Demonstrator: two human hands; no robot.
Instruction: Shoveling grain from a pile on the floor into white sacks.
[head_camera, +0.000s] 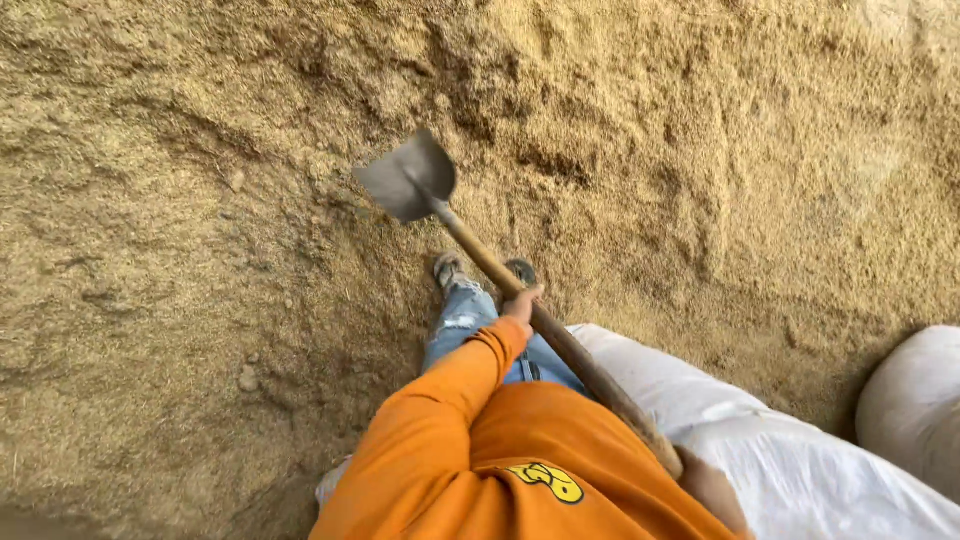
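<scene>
**Head view: shovel held low over a bank of husk-like grain**

Head camera looks down an orange sleeve to the left hand (523, 301), closed round the middle of the wooden shaft of a shovel (480, 255). The right hand (712, 488) sits at the shaft's upper end, mostly hidden, so I cannot tell its grip. Spacing the hands this way likely gives leverage. The shovel's long axis runs diagonally, blade pointing away from the hands, up-left, above the grain pile (200, 250). White sacks (800, 450) lie beside the right hand.
</scene>
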